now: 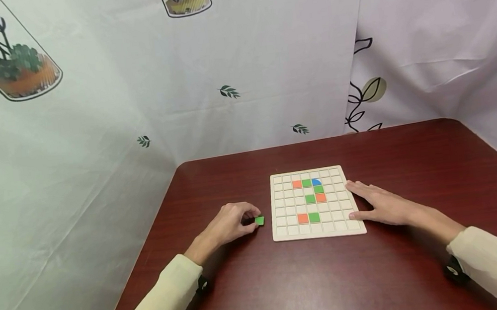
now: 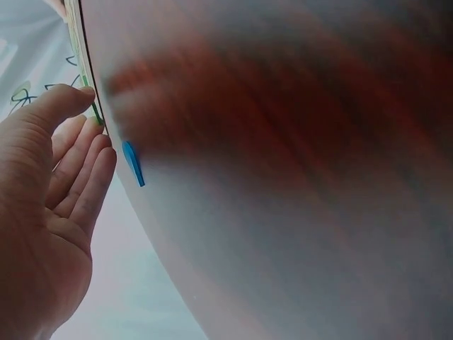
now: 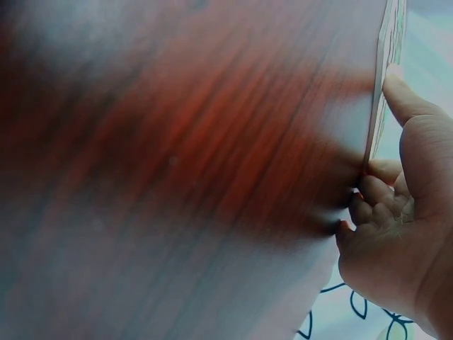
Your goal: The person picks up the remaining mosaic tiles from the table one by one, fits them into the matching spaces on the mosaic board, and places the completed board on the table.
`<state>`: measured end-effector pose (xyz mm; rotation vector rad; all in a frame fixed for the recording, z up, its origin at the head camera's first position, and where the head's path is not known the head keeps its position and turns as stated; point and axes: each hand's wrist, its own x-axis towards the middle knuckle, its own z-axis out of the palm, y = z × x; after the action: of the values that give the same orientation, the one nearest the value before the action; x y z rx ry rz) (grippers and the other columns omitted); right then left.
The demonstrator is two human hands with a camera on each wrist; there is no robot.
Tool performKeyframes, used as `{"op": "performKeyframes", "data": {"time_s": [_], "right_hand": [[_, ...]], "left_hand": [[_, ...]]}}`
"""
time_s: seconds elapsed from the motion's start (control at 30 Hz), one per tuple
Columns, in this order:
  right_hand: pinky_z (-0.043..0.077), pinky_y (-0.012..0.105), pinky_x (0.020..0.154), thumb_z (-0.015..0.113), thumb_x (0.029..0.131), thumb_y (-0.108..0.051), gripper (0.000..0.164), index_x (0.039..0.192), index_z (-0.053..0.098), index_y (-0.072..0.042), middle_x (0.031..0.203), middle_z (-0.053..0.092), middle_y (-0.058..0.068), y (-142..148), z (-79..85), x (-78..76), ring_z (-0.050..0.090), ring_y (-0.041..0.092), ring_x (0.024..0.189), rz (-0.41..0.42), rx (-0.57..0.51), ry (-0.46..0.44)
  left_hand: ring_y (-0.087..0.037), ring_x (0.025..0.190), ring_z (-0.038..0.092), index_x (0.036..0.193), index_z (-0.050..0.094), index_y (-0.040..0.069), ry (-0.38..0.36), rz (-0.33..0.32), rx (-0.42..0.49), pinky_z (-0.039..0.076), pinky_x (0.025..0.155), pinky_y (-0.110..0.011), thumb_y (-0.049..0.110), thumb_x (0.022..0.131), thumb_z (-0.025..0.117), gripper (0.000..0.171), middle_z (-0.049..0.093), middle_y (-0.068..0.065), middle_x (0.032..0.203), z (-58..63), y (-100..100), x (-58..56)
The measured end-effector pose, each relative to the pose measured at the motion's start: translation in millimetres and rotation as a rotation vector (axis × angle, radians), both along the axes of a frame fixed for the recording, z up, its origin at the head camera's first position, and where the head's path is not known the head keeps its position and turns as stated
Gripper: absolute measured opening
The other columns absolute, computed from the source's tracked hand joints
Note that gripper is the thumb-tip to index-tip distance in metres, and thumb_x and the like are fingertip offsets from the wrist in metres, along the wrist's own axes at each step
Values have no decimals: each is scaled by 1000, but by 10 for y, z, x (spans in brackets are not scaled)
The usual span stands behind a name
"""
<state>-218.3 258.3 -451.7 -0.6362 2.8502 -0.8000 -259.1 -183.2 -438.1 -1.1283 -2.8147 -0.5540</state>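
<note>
My left hand (image 1: 232,222) pinches a small green square tile (image 1: 260,221) between thumb and fingertips, just left of the board. In the left wrist view a blue piece (image 2: 133,164) lies on the table close by the fingers; the hand hides it in the head view. The cream grid board (image 1: 289,231) holds several orange and green square tiles, among them an orange tile (image 1: 303,218) beside a green one. A blue quarter-round tile (image 1: 316,182) sits in an upper cell. My right hand (image 1: 385,205) rests with fingers extended along the board's right edge, thumb touching its rim.
The dark red-brown wooden table (image 1: 315,283) spreads around the board, its back edge against a pale hanging cloth (image 1: 266,58) printed with plants. More cloth hangs at the left and right sides. A dark wrist device (image 1: 455,270) sits beneath the right sleeve.
</note>
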Motion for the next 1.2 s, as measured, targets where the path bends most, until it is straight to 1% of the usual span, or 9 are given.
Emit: {"op": "performKeyframes", "data": {"time_s": [0.23, 0.43, 0.67, 0.83, 1.2], "right_hand": [[22, 68, 122, 77, 92, -59, 105, 165, 31, 2, 168, 29, 28, 12, 16, -4, 24, 49, 156, -2, -2, -1], [22, 67, 122, 76, 93, -59, 105, 165, 31, 2, 169, 29, 27, 20, 8, -5, 24, 49, 156, -1, -2, 2], [22, 68, 122, 76, 92, -60, 106, 165, 30, 1, 169, 28, 28, 21, 12, 3, 23, 50, 156, -8, -1, -9], [21, 68, 122, 76, 93, -60, 105, 165, 30, 1, 169, 29, 27, 14, 6, 9, 23, 49, 156, -12, -1, -11], [24, 68, 121, 77, 93, -58, 103, 164, 32, 2, 168, 31, 28, 15, -8, 5, 25, 50, 155, 11, -6, 11]], "left_hand": [[-6, 87, 68, 107, 77, 13, 18, 10, 2, 59, 80, -25, 14, 89, 87, 21, 74, 6, 99, 34, 6, -40], [-8, 88, 70, 108, 77, 12, 30, 7, 6, 59, 80, -26, 14, 89, 86, 22, 75, 5, 100, 61, 1, -73], [-10, 89, 71, 110, 77, 13, 16, 36, 5, 59, 81, -26, 14, 89, 86, 23, 75, 5, 102, 102, 11, -99], [-10, 89, 71, 110, 77, 13, 28, 36, 3, 59, 81, -26, 15, 89, 85, 23, 75, 5, 102, 127, 29, -121], [-5, 88, 68, 110, 77, 14, 48, 37, -10, 58, 80, -23, 14, 88, 85, 23, 74, 7, 102, 192, 146, -186]]}}
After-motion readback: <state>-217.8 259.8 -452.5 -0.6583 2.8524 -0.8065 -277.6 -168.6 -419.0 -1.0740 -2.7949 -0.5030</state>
